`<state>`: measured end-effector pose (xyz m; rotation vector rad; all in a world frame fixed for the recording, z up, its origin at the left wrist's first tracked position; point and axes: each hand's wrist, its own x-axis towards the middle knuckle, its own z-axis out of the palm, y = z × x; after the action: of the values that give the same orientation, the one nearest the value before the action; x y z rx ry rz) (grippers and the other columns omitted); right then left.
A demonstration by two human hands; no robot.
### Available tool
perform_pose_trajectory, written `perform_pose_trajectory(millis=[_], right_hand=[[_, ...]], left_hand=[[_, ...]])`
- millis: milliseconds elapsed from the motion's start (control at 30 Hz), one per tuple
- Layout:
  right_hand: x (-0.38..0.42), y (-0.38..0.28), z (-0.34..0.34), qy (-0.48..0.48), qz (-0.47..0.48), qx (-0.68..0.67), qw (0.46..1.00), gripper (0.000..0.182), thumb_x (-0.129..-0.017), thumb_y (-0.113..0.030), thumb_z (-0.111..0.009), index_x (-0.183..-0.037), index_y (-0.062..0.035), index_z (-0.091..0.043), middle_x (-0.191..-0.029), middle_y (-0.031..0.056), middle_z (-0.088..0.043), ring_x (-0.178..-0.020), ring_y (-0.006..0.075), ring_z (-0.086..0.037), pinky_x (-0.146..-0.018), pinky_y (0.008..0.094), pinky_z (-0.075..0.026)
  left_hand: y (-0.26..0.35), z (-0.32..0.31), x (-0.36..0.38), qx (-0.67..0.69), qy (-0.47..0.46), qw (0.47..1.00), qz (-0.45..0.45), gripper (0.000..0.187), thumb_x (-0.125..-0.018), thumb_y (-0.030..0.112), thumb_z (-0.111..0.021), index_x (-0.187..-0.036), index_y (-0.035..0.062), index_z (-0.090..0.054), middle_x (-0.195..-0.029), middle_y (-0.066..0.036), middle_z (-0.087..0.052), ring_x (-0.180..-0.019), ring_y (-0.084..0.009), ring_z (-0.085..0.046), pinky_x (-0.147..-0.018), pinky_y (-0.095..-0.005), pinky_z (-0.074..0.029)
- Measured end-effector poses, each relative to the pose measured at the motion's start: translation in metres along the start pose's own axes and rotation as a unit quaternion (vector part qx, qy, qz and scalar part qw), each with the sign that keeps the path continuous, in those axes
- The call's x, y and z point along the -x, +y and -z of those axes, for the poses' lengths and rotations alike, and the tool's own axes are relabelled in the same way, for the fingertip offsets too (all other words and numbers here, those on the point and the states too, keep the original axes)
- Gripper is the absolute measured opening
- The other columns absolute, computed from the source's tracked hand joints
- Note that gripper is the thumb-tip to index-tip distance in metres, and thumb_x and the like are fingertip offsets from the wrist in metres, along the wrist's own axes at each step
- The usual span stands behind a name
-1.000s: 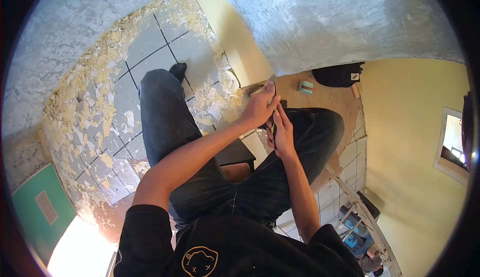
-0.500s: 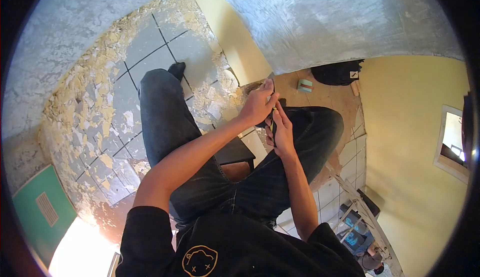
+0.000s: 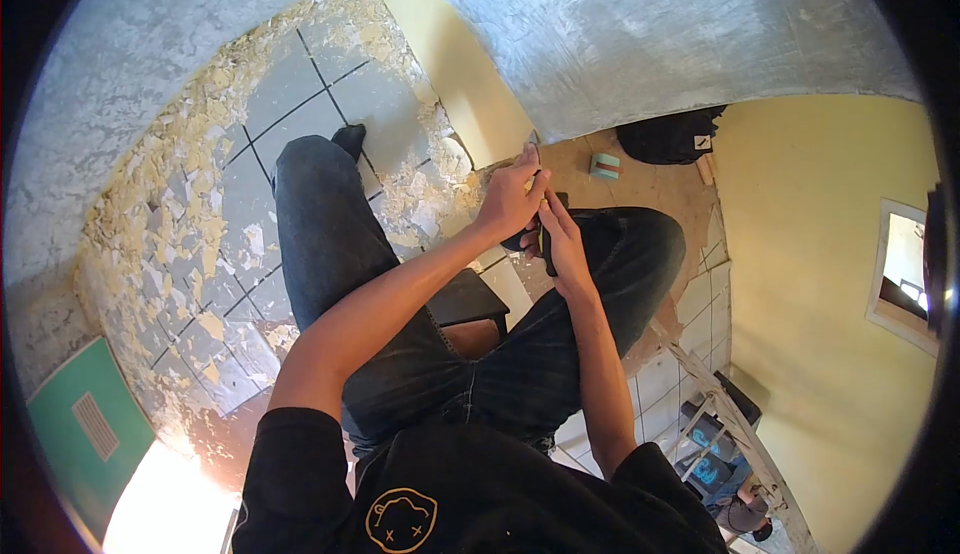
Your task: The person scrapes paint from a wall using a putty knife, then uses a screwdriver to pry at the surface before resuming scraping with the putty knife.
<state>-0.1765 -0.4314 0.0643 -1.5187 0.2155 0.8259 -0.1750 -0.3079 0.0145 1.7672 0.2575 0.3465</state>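
Both hands meet over the right knee: the left hand (image 3: 512, 199) curls its fingers down around a small dark object (image 3: 530, 241), and the right hand (image 3: 563, 244) presses in against it from the other side, fingers stretched up along it. So the grip is closed, two hands clamped on one thing, though the object is too hidden between them to say what it is. It sits right between the palms, just above the jeans (image 3: 480, 374).

Directly beneath the grip, the person's legs are spread wide in dark denim, and a low dark stool (image 3: 470, 299) shows between the thighs. A socked foot (image 3: 351, 140) pokes out past the left knee.

Out to the left of the hands lies a grey tiled floor (image 3: 290, 94), littered thick with pale yellow paint flakes (image 3: 170, 204), heaped along the base of the wall. Just beyond the fingertips, bare brown floor (image 3: 650, 189) takes over, and on it a small teal block (image 3: 605, 165) sits near a black bag (image 3: 665, 139).

Above the grip, a rough scraped grey wall (image 3: 650, 34) rises, with a strip of yellow paint (image 3: 450, 64) at its corner. To the right, a smooth yellow wall (image 3: 820, 284) with a window opening (image 3: 905, 274). Below right, a wooden ladder (image 3: 730, 424) leans over white tiles.
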Motion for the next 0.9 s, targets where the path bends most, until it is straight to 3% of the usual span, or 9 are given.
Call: perform_pose_trajectory(millis=[133, 200, 233, 300, 433, 500, 533, 600, 900], right_hand=[[0.008, -0.005, -0.007, -0.022, -0.001, 0.008, 1.000, 0.047, -0.101, -0.035, -0.046, -0.139, -0.0070, -0.040, -0.077, 0.0011, -0.049, -0.057, 0.0094, -0.048, -0.047, 0.0243, -0.039], [0.007, -0.003, 0.000, -0.020, -0.085, -0.014, 0.996, 0.035, -0.101, -0.039, -0.045, -0.112, -0.0071, -0.052, -0.075, 0.0005, -0.049, -0.053, 0.0098, -0.047, -0.043, 0.0256, -0.038], [0.008, -0.004, 0.002, -0.021, -0.084, -0.012, 0.996, 0.035, -0.101, -0.039, -0.045, -0.112, -0.0071, -0.052, -0.075, 0.0005, -0.049, -0.053, 0.0098, -0.047, -0.043, 0.0256, -0.038], [0.011, -0.007, 0.004, -0.051, -0.143, -0.066, 0.986, 0.033, -0.100, -0.043, -0.043, -0.100, -0.0106, -0.049, -0.071, -0.0007, -0.046, -0.051, 0.0090, -0.044, -0.042, 0.0245, -0.035], [0.012, -0.008, -0.006, -0.013, -0.106, -0.025, 0.994, 0.033, -0.101, -0.043, -0.041, -0.105, -0.0110, -0.049, -0.069, -0.0014, -0.045, -0.051, 0.0090, -0.043, -0.041, 0.0240, -0.035], [0.013, -0.008, -0.006, -0.043, -0.073, -0.022, 0.996, 0.034, -0.103, -0.042, -0.036, -0.105, -0.0103, -0.049, -0.066, -0.0020, -0.043, -0.048, 0.0080, -0.042, -0.039, 0.0230, -0.034], [0.014, -0.008, -0.006, -0.043, -0.074, -0.022, 0.996, 0.034, -0.103, -0.042, -0.036, -0.105, -0.0103, -0.049, -0.066, -0.0020, -0.043, -0.048, 0.0080, -0.042, -0.039, 0.0230, -0.034], [0.019, -0.007, -0.004, -0.035, -0.007, 0.015, 0.999, 0.037, -0.104, -0.041, -0.031, -0.105, -0.0082, -0.049, -0.062, -0.0015, -0.042, -0.042, 0.0074, -0.037, -0.036, 0.0237, -0.031], [0.017, 0.005, -0.002, -0.001, 0.041, 0.066, 0.997, 0.038, -0.105, -0.040, -0.027, -0.101, -0.0088, -0.048, -0.059, -0.0028, -0.038, -0.039, 0.0050, -0.035, -0.033, 0.0203, -0.028]], left_hand=[[0.008, 0.009, 0.000, -0.005, -0.014, 1.000, 0.027, 0.048, -0.094, 0.019, -0.057, -0.132, -0.0081, -0.046, -0.113, -0.030, -0.061, -0.060, -0.0179, -0.063, -0.061, -0.0341, -0.050], [0.020, 0.018, -0.002, -0.012, -0.087, 0.992, 0.093, 0.051, -0.094, 0.019, -0.057, -0.137, -0.0036, -0.042, -0.110, -0.030, -0.062, -0.062, -0.0183, -0.063, -0.062, -0.0342, -0.050], [0.019, 0.016, 0.001, -0.012, -0.085, 0.992, 0.092, 0.051, -0.094, 0.019, -0.057, -0.137, -0.0036, -0.042, -0.110, -0.030, -0.062, -0.062, -0.0183, -0.063, -0.062, -0.0342, -0.050], [0.017, 0.009, 0.006, 0.057, -0.049, 0.995, 0.071, 0.045, -0.093, 0.019, -0.055, -0.127, -0.0099, -0.049, -0.126, -0.031, -0.050, -0.120, -0.0386, -0.050, -0.099, -0.0361, -0.043], [0.018, 0.005, 0.010, 0.071, -0.066, 0.990, 0.101, 0.046, -0.093, 0.018, -0.055, -0.129, -0.0091, -0.047, -0.132, -0.030, -0.046, -0.126, -0.0363, -0.045, -0.102, -0.0356, -0.041], [0.009, -0.003, 0.012, 0.015, 0.007, 1.000, -0.009, 0.051, -0.095, 0.020, -0.056, -0.137, -0.0045, -0.041, -0.129, -0.029, -0.051, -0.118, -0.0327, -0.056, -0.092, -0.0334, -0.048], [0.014, -0.002, 0.012, 0.016, 0.007, 1.000, -0.008, 0.051, -0.095, 0.020, -0.056, -0.137, -0.0045, -0.041, -0.129, -0.029, -0.051, -0.118, -0.0327, -0.056, -0.092, -0.0334, -0.048], [0.030, 0.005, 0.012, 0.046, -0.024, 0.998, -0.040, 0.050, -0.094, 0.018, -0.056, -0.138, -0.0040, -0.041, -0.141, -0.026, -0.040, -0.135, -0.0315, -0.034, -0.106, -0.0346, -0.037], [0.037, 0.004, 0.012, 0.052, -0.019, 0.997, -0.061, 0.051, -0.093, 0.013, -0.058, -0.138, -0.0045, -0.041, -0.144, -0.025, -0.036, -0.136, -0.0340, -0.034, -0.108, -0.0384, -0.035]])
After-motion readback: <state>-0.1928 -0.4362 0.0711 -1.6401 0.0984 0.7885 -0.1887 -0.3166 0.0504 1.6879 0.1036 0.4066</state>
